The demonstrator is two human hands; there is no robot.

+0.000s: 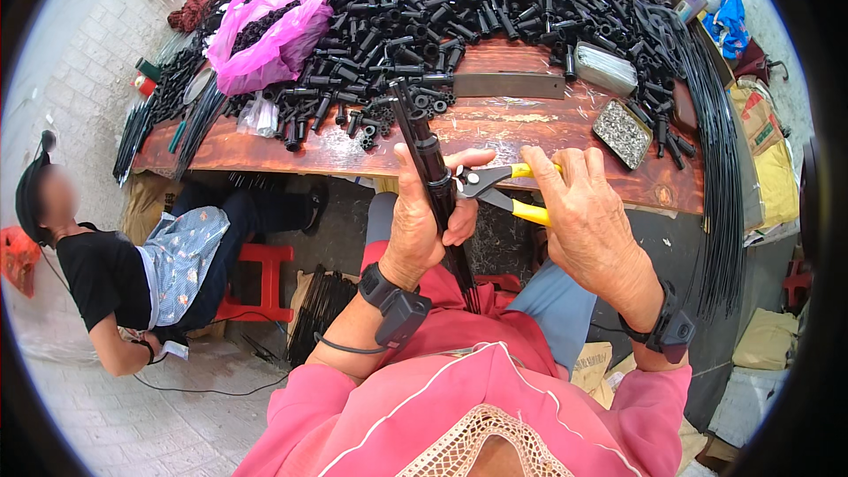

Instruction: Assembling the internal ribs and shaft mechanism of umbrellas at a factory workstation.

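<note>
Nearest to the person, the left hand [422, 230] is wrapped tight around a bundle of thin black rods [435, 178], thumb across the front; the bundle's long axis runs nearly upright, its lower ends fanning out below the fist toward the lap, its upper end capped by a black tube and leaning a little left, away from the body; just to the right, the right hand [587, 221] is closed on the yellow handles of a pair of pliers [499, 187], whose metal nose points left and sits right against the bundle, just above the left fingers; whether the nose is biting a rod I cannot tell; so the tool comes at the rods crosswise, from the right. Beyond the hands runs the worn wooden table [495, 137]; on it a small tray of tiny metal bits [623, 132] to the right; further back a heap of short black tubes [459, 18]; at far left a pink plastic bag [265, 35] with more black tubes inside.
</note>
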